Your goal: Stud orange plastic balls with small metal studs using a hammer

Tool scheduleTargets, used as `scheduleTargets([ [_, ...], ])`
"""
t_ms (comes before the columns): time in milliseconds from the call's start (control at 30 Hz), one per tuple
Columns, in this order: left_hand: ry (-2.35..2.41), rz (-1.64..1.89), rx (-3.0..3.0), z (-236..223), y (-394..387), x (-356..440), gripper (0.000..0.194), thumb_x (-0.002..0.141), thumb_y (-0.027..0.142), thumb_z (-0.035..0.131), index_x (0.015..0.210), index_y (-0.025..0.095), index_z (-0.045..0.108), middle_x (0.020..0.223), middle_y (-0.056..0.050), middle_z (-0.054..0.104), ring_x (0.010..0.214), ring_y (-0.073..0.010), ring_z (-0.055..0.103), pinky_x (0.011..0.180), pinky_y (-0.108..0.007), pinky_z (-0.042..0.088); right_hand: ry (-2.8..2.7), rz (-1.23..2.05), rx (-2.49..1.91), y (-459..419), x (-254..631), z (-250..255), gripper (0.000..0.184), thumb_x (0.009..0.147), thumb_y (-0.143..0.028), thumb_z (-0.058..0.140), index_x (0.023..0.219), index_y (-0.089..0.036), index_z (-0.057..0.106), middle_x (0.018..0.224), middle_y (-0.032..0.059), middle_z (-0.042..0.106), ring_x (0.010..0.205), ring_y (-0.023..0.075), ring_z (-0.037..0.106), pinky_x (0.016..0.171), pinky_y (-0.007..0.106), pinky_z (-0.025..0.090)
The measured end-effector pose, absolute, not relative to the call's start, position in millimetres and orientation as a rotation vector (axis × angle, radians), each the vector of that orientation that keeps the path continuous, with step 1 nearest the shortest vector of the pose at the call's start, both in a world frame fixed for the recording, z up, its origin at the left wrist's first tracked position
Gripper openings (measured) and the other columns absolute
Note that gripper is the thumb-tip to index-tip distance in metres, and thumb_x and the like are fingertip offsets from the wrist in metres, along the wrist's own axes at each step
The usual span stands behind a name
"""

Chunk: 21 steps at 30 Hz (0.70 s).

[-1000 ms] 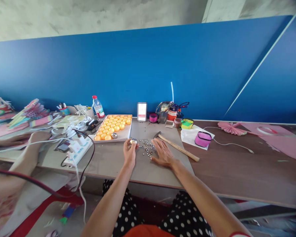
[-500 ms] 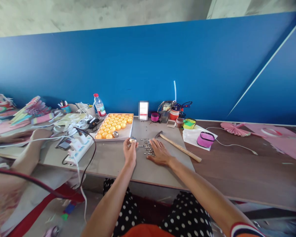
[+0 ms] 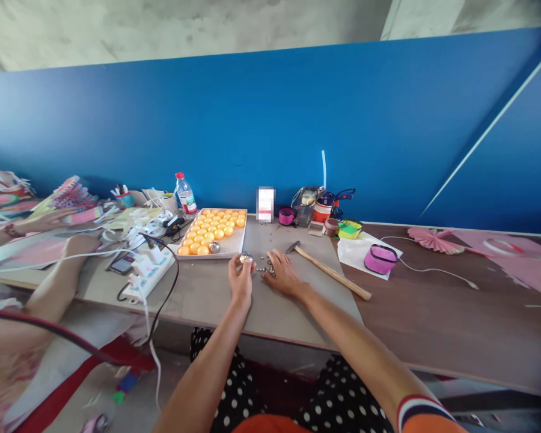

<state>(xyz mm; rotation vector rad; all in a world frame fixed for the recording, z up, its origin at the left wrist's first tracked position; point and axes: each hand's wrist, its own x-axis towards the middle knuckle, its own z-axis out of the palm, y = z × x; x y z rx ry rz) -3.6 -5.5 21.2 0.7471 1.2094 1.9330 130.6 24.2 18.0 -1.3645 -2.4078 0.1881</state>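
A small ball (image 3: 246, 257) with a shiny silver covering is pinched in my left hand (image 3: 240, 279), its upper side showing above the fingers. My right hand (image 3: 285, 273) lies low over a loose pile of tiny silver studs (image 3: 267, 269), fingers stretched out and thumb reaching left toward my left hand. Part of the pile is hidden beneath that hand. Just behind the hands, a white tray (image 3: 235, 242) carries rows of orange balls (image 3: 211, 227) and one silver-covered ball (image 3: 214, 247). A wooden-handled hammer (image 3: 333, 270) lies to the right of my right hand.
To the left are a power strip (image 3: 151, 270) with cables, a phone (image 3: 122, 262) and a water bottle (image 3: 186, 195). A co-worker's arm (image 3: 61, 276) rests farther left. A pink mesh case (image 3: 380, 259) sits on white paper (image 3: 358, 249) at right.
My right hand has moved left over the studs, closer to my left hand, covering more of the pile. My left hand still holds the ball. At far left, another hand has come into view.
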Motion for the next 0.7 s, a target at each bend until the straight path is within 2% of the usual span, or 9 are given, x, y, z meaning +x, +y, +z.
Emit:
scheduleTargets([
  [100, 1.204, 1.946, 0.754, 20, -5, -4, 0.037, 0.067, 0.032, 0.064, 0.1, 0.018, 0.053, 0.095, -0.004, 0.056, 0.067, -0.0108, 0.062, 0.068, -0.029, 0.05, -2.482, 0.095, -1.254, 19, 118, 19, 0.069, 0.077, -0.054, 0.048, 0.133, -0.017, 0.033, 0.141, 0.0146, 0.025, 0.131, 0.0286, 0.017, 0.105, 0.045, 0.01],
  [200, 1.205, 1.95, 0.758, 18, -4, -5, 0.037, 0.068, 0.032, 0.064, 0.1, 0.017, 0.052, 0.094, -0.004, 0.056, 0.066, -0.0108, 0.062, 0.068, -0.029, 0.05, -2.598, 0.051, -1.129, 18, 111, 21, 0.055, 0.08, -0.053, 0.044, 0.124, -0.02, 0.045, 0.142, 0.0115, 0.026, 0.132, 0.0276, 0.013, 0.106, 0.046, 0.006],
  [300, 1.205, 1.938, 0.755, 18, -4, -5, 0.037, 0.068, 0.031, 0.063, 0.1, 0.017, 0.051, 0.093, -0.004, 0.055, 0.064, -0.0106, 0.062, 0.066, -0.029, 0.051, -2.648, 0.022, -1.127, 23, 112, 22, 0.04, 0.085, -0.045, 0.039, 0.114, -0.023, 0.055, 0.138, 0.0088, 0.033, 0.132, 0.0268, 0.015, 0.105, 0.046, 0.005],
  [400, 1.202, 1.934, 0.754, 20, -5, -5, 0.037, 0.068, 0.031, 0.063, 0.1, 0.018, 0.052, 0.094, -0.004, 0.055, 0.065, -0.0104, 0.061, 0.067, -0.029, 0.05, -2.632, -0.036, -1.183, 30, 117, 22, 0.033, 0.086, -0.037, 0.04, 0.113, -0.026, 0.056, 0.133, 0.0064, 0.04, 0.13, 0.0256, 0.02, 0.105, 0.046, 0.006],
  [533, 1.219, 1.933, 0.755, 23, -6, -4, 0.036, 0.067, 0.031, 0.063, 0.099, 0.017, 0.052, 0.091, -0.003, 0.055, 0.065, -0.0097, 0.061, 0.066, -0.027, 0.05, -2.53, -0.062, -1.362, 38, 122, 21, 0.033, 0.086, -0.035, 0.04, 0.111, -0.023, 0.058, 0.126, 0.0098, 0.046, 0.126, 0.0255, 0.027, 0.104, 0.045, 0.01],
  [700, 1.223, 1.924, 0.762, 22, -6, -4, 0.036, 0.068, 0.031, 0.063, 0.1, 0.018, 0.052, 0.091, -0.002, 0.054, 0.064, -0.0097, 0.061, 0.067, -0.028, 0.05, -2.439, -0.063, -1.375, 34, 123, 24, 0.035, 0.085, -0.03, 0.042, 0.117, -0.019, 0.053, 0.131, 0.0109, 0.042, 0.126, 0.0239, 0.028, 0.105, 0.042, 0.012],
])
